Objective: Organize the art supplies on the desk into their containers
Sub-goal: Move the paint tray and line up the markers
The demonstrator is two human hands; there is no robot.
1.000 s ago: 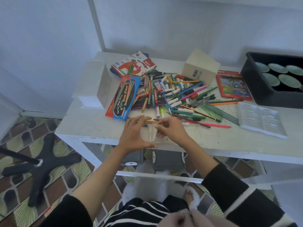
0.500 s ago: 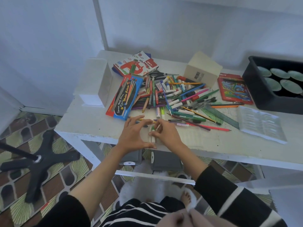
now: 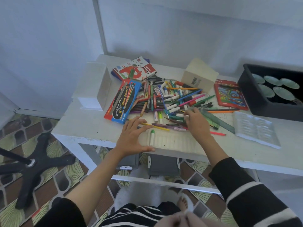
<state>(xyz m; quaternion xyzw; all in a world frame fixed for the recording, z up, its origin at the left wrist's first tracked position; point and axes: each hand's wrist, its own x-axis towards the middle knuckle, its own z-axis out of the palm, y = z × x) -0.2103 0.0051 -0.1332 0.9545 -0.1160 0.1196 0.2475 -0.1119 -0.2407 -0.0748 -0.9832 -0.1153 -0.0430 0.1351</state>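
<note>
Left hand [image 3: 132, 136]: fingers spread, steadying clear tray [image 3: 177, 142] at front edge of desk [image 3: 91, 128]; one green-capped marker [image 3: 152, 136] slotted.
Right hand [image 3: 197, 123]: fingers bent into marker pile [image 3: 172, 99]; grip hidden, cannot tell.
Advice: lift single matching marker, pin tray flat.

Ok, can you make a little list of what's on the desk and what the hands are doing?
desk: white, messy
pile: pens, markers, pencils, mid-desk
tray: clear, at the front edge
marker: green cap, lies in the tray
left hand: fingers spread, at the tray's left end
right hand: reaches into the pile, grip unclear
</note>
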